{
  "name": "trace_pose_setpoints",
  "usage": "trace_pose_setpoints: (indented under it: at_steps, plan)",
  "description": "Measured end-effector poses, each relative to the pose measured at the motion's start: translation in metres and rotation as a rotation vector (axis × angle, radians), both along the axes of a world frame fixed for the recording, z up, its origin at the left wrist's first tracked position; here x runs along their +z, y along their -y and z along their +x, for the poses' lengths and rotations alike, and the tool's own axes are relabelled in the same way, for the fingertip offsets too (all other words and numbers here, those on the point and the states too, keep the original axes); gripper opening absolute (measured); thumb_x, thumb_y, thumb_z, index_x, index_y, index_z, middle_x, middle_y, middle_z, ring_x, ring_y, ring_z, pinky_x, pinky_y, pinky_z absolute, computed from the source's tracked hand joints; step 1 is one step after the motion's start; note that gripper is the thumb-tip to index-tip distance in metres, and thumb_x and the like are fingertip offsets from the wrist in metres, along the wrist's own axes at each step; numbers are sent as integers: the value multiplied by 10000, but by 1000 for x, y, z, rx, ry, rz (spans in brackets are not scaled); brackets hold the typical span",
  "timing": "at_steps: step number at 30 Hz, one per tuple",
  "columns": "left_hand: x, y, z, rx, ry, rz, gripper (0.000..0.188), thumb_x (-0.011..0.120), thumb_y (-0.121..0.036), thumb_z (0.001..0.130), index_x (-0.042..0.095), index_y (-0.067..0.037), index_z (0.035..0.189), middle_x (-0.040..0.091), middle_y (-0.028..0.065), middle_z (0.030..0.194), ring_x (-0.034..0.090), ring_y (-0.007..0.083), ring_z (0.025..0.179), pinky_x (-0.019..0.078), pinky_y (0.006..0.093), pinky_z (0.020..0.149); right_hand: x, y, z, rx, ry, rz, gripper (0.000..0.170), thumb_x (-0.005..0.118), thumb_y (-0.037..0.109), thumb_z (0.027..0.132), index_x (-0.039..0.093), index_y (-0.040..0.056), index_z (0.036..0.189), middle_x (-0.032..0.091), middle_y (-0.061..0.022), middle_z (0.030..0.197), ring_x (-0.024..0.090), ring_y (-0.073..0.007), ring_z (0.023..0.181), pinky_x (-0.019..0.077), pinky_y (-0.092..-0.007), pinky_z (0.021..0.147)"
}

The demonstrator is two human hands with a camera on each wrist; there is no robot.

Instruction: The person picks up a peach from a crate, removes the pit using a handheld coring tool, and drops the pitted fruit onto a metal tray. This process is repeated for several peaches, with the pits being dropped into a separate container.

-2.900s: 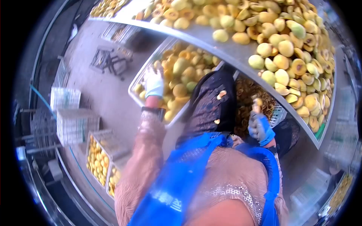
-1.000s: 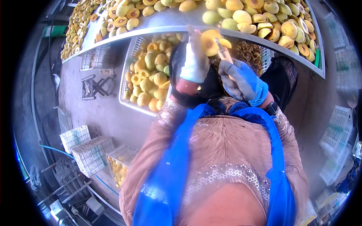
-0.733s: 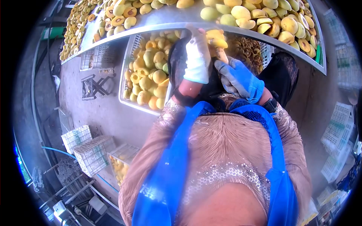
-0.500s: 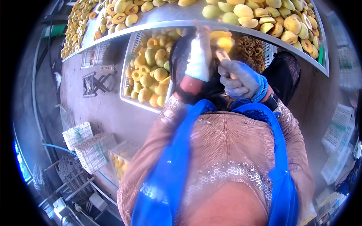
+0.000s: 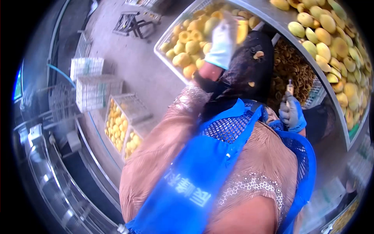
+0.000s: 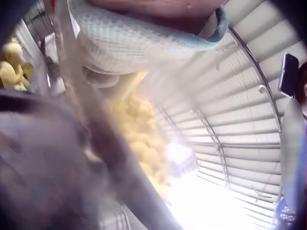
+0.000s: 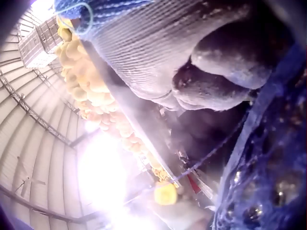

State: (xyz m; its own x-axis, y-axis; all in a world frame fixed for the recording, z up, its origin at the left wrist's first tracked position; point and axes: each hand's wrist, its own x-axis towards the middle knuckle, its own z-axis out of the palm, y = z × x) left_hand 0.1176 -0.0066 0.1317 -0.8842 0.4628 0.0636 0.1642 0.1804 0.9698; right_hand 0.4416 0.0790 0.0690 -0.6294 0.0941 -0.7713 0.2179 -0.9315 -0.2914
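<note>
In a white glove, the left hand is above the near right part of a crate of yellow fruit. A cut yellow fruit piece lies against its blurred fingers, and the left wrist view shows yellow flesh beside the glove. Over the right thigh, the grey-gloved right hand grips a small tool with a pale handle and metal tip pointing up. In the right wrist view that hand's fingers are curled, the tool hidden.
A metal table heaped with fruit halves runs along the upper right. Beneath its edge is a container of brown scraps beside the legs. Stacked white crates and a folding stool stand on the floor at left.
The hands have separated: the left one has moved leftward over the crate with the fruit piece, while the right one has drawn away with the tool. The head view has turned.
</note>
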Motion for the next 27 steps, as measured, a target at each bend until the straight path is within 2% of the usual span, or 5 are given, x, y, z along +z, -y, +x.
trace_pose_setpoints:
  at_steps: [9, 10, 14, 16, 27]
  plan:
    - [-158, 154, -94, -496, -938, -1133, 469, 422, -418, 964, 527, -186, 1358, 253, 200, 1566, 285, 534, 1370, 222, 715, 1064, -47, -8, -9, 439, -329, 483, 199, 462, 295, 996, 507, 185, 836, 369, 69, 527, 339, -74, 368, 254, -252, 322]
    - [-114, 134, -85, -473, -1043, -1286, 471, 399, -453, 973, 515, -228, 1370, 200, 179, 1590, 289, 526, 1373, 214, 723, 1060, -25, -6, -19, 85, -35, -25, 203, 471, 298, 1001, 506, 174, 844, 372, 58, 547, 322, -76, 366, 258, -247, 331]
    - [-29, 66, -89, -234, -687, -1195, 415, 442, -396, 966, 536, -209, 1324, 452, 160, 1419, 469, 403, 1254, 368, 686, 944, 44, 1, -19, -160, -234, 71, 209, 525, 327, 991, 484, 148, 893, 357, 60, 560, 295, -59, 381, 208, -225, 343]
    - [0, 35, -103, -302, -1349, -821, 410, 472, -415, 980, 563, -136, 1266, 574, 157, 1231, 583, 342, 1060, 502, 464, 792, 43, 7, -22, 211, 55, 246, 225, 532, 343, 990, 485, 140, 907, 371, 58, 561, 305, -52, 384, 212, -224, 336]
    - [32, -227, -111, -532, -765, -454, 814, 647, -557, 818, 427, -31, 1399, 521, 260, 1327, 549, 386, 1193, 429, 420, 1021, 17, -3, -5, -76, -59, 258, 212, 560, 300, 988, 484, 155, 854, 387, 70, 573, 342, -49, 397, 243, -213, 347]
